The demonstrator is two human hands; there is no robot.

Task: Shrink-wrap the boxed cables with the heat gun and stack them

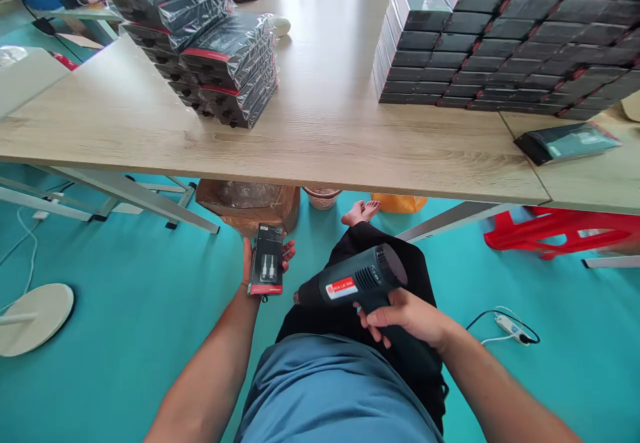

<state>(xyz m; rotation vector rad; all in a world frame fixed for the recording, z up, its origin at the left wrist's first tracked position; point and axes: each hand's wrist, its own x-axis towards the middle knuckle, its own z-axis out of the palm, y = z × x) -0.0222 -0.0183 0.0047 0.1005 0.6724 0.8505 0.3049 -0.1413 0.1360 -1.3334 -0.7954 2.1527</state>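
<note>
My left hand (289,253) holds a slim black box (267,259) with a red lower edge and a picture of two white plugs on its face. The box lies face up on the palm, in front of the table edge. In my right hand (400,316) is a dark heat gun (357,279) with a red and white label, its fingers wrapped round the handle. The nozzle points left toward the box, a short gap away from it. Part of the handle is hidden by the hand.
Film-wrapped black boxes (233,63) are stacked on the table (320,136) at left. A larger stack (500,49) stands at right, with a single box (570,141) before it. Under the table are a carton (250,206), a bucket (323,198) and a red stool (560,233).
</note>
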